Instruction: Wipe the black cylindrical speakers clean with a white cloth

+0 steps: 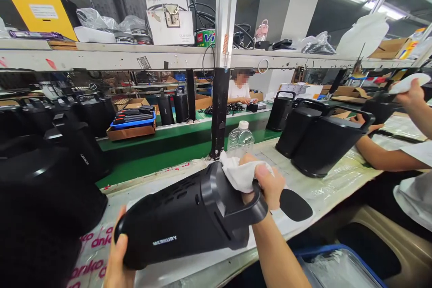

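Note:
A black portable speaker (168, 220) with a carry handle lies tilted on its side in front of me, its white "MERKURY" lettering facing me. My left hand (118, 252) grips its rounded base end, thumb on the near side. At the handle end, my right hand (272, 184) is closed on a crumpled white cloth (241, 173), held against the speaker's top beside the handle (248, 211). Part of the right hand's fingers is hidden behind the cloth and handle. A flat black oval pad (296, 204) lies on the bench just right of that hand.
A clear plastic bottle (240, 139) stands behind the speaker, beside a black-wrapped post (219, 112). More black speakers (329, 144) stand at right and crowd the left. A co-worker's hand (413, 92) holds a white cloth at right. A shelf (111, 57) runs overhead.

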### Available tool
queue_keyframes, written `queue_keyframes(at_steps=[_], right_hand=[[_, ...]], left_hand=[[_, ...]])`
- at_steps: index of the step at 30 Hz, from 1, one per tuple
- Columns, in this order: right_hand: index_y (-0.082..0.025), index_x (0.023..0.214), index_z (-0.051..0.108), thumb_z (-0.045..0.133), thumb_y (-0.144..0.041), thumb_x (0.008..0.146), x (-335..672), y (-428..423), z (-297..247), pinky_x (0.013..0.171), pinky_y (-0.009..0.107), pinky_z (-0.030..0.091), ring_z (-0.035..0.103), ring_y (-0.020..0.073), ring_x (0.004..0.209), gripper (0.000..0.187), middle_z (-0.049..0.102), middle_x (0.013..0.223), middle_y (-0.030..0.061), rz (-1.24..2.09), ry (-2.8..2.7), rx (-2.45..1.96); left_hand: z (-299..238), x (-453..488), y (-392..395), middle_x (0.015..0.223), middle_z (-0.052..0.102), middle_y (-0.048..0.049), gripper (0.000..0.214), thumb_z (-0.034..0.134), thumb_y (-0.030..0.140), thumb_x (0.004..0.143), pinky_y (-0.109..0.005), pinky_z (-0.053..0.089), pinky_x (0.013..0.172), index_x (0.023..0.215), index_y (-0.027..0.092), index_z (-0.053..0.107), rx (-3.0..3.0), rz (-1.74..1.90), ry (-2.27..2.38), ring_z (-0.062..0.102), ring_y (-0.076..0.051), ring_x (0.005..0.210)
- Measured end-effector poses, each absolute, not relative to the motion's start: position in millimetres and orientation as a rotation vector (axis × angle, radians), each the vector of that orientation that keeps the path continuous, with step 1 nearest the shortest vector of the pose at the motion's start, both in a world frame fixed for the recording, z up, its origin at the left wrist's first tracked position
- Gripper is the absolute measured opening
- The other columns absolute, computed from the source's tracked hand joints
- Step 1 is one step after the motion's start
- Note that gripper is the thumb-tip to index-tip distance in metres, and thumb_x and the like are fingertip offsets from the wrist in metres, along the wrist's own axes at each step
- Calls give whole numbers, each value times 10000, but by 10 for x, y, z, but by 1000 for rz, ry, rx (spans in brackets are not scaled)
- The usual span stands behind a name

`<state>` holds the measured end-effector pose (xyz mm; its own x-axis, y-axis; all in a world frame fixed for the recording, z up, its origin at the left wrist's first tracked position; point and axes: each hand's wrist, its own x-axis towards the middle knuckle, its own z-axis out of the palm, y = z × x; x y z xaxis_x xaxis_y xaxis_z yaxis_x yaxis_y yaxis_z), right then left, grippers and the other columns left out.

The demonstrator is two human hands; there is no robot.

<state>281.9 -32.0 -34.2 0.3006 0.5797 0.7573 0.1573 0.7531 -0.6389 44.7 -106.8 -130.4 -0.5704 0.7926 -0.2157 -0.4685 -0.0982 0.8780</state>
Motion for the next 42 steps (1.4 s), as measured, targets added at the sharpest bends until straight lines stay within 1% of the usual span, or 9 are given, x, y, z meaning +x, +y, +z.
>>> queue_keyframes(at_steps=[2, 6, 10, 14, 16, 20, 25, 32, 42], right_hand=[[-242, 472, 228, 442, -492, 811, 2810, -216, -269, 515, 341, 316, 311, 138, 444, 473, 296, 452, -11, 324, -1367, -564], [-226, 447, 250, 456, -452, 820, 2679, -38, -101, 514, 334, 314, 310, 126, 427, 483, 322, 436, -10, 411, -1550, -361], [-224, 455, 291, 474, -460, 853, 2513, 4, 28, 506, 317, 324, 332, 129, 446, 498, 333, 448, -15, 488, -1650, -285], [-204, 635, 549, 458, -391, 940, 2498, -93, 72, 590, 297, 418, 528, 157, 633, 369, 579, 688, 28, 446, -1607, -504], [-195, 711, 596, 481, -445, 939, 2560, -153, 60, 603, 286, 436, 553, 168, 689, 357, 608, 741, 34, 343, -1415, -762], [-208, 599, 502, 571, -586, 854, 2695, -257, 9, 399, 251, 298, 407, 124, 465, 461, 427, 505, -23, 453, -1036, -1019], [-184, 663, 556, 591, -587, 835, 2569, -418, 40, 396, 233, 329, 441, 119, 468, 439, 499, 549, -10, 1103, -1411, -876], [-189, 627, 436, 565, -318, 841, 2331, -581, 241, 445, 196, 274, 327, 75, 522, 281, 371, 581, -55, 1038, -1724, -802], [-200, 597, 377, 547, -260, 766, 2240, -493, 332, 415, 197, 219, 279, 64, 500, 247, 328, 552, -69, 1072, -1739, -852]], left_hand=[[-1112, 532, -1055, 1531, 412, 34, 807, 778, 578, 632, -427, 198, 1203, 1363, 371, 507, 761, 1935, 1253, 288, -301, 1446], [-617, 604, -941, 1535, 405, -58, 886, 915, 486, 449, -445, 71, 1208, 1264, 274, 639, 1479, 1782, 1118, 199, -357, 1470], [-305, 593, -706, 1573, 330, -45, 1223, 926, 370, 483, -526, 173, 1177, 1507, 357, 258, 1796, 1150, 846, 307, -374, 1430], [-300, 589, -579, 1547, 380, -25, 1124, 841, 435, 627, -491, 207, 1177, 1524, 374, 167, 1760, 1148, 897, 374, -340, 1398], [-332, 577, -570, 1521, 419, -26, 1093, 827, 450, 644, -469, 248, 1167, 1524, 372, 183, 1699, 1250, 938, 421, -338, 1365], [-347, 509, -581, 1428, 530, -38, 1050, 832, 434, 645, -408, 392, 1088, 1514, 373, 244, 1609, 1340, 970, 539, -320, 1256], [-335, 411, -552, 1353, 587, -60, 1010, 819, 467, 654, -393, 453, 1024, 1504, 342, 287, 1605, 1370, 904, 588, -312, 1184], [-361, 317, -512, 1372, 568, -58, 942, 791, 544, 661, -390, 456, 1013, 1466, 338, 347, 1622, 1385, 828, 579, -326, 1194], [-341, 316, -482, 1275, 592, -23, 837, 774, 580, 662, -310, 485, 897, 1388, 349, 429, 1678, 1386, 875, 620, -257, 1051]])
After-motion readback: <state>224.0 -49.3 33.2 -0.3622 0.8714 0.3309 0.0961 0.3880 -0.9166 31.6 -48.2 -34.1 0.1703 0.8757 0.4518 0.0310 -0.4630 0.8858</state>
